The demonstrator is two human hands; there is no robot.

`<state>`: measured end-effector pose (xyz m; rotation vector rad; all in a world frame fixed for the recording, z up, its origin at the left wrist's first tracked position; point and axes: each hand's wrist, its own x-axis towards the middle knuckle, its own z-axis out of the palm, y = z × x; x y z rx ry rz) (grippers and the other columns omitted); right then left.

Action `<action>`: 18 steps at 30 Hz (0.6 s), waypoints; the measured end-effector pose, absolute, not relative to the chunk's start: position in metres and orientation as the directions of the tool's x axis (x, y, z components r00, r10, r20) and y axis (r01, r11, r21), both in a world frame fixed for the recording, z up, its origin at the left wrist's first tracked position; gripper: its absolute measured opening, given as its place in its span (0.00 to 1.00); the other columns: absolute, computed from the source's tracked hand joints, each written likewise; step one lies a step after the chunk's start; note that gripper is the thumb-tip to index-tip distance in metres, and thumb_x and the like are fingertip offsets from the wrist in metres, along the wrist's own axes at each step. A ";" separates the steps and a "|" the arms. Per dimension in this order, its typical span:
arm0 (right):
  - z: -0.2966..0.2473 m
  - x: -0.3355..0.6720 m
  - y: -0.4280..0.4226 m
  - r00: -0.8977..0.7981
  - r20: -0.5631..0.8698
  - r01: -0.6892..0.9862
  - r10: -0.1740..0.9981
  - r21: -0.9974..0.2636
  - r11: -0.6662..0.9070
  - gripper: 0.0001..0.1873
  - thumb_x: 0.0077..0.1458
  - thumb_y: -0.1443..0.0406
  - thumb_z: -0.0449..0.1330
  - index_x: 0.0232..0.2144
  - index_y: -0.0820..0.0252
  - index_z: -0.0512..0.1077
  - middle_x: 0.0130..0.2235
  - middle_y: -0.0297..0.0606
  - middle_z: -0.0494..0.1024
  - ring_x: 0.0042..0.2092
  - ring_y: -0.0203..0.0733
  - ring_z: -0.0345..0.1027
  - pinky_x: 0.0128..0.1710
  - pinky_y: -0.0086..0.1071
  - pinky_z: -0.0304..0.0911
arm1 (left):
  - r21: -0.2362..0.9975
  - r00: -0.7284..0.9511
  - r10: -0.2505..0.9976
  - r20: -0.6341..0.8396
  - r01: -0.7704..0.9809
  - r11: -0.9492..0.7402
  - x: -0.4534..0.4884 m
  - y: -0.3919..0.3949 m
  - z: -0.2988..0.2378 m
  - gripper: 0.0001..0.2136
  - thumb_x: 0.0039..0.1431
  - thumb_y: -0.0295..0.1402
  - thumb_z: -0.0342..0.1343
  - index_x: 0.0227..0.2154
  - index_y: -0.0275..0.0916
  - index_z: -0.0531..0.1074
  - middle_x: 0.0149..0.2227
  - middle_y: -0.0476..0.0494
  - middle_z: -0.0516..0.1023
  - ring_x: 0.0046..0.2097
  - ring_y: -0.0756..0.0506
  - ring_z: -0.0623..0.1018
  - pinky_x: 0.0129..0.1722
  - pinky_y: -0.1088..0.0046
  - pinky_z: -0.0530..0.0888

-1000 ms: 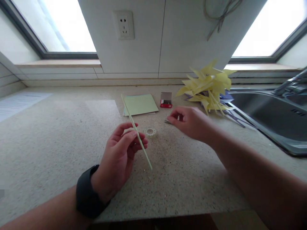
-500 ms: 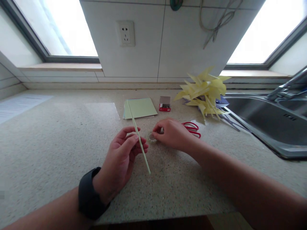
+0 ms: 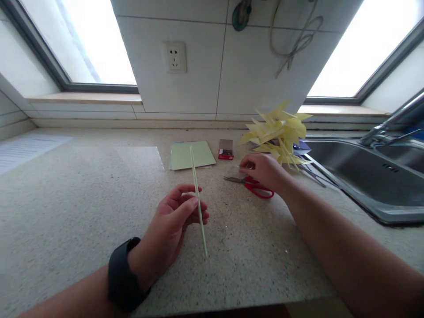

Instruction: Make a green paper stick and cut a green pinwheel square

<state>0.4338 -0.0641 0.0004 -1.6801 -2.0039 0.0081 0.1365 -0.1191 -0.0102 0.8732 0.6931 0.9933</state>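
Note:
My left hand (image 3: 172, 229) pinches a thin pale green stick (image 3: 198, 198) between thumb and fingers, holding it slanted above the speckled counter (image 3: 82, 198). A black watch sits on that wrist. My right hand (image 3: 265, 170) is farther back and to the right, fingers curled around a small clear tape roll (image 3: 236, 170) that shows only faintly at the fingertips. It hovers just above red-handled scissors (image 3: 256, 189) that lie on the counter with blades pointing left.
Pale green paper sheets (image 3: 192, 155) and a small red box (image 3: 226, 149) lie behind the stick. A heap of yellow paper pinwheels (image 3: 278, 130) sits by the steel sink (image 3: 371, 172) at the right. A wall socket (image 3: 175, 56) is on the tiles.
My right hand swept left to the tape roll beside the stick, took it, and has drawn back right over the scissors. The roll no longer lies on the counter. My left hand barely moved.

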 end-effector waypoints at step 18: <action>0.018 0.322 -0.131 -0.316 0.147 0.266 0.937 -0.935 0.236 0.07 0.61 0.61 0.63 0.36 0.59 0.76 0.33 0.34 0.79 0.34 0.37 0.71 0.35 0.32 0.67 | 0.876 0.502 0.864 0.038 -0.434 0.213 0.135 -0.118 -0.015 0.09 0.63 0.30 0.62 0.44 0.41 0.70 0.33 0.51 0.81 0.33 0.49 0.82 0.37 0.72 0.78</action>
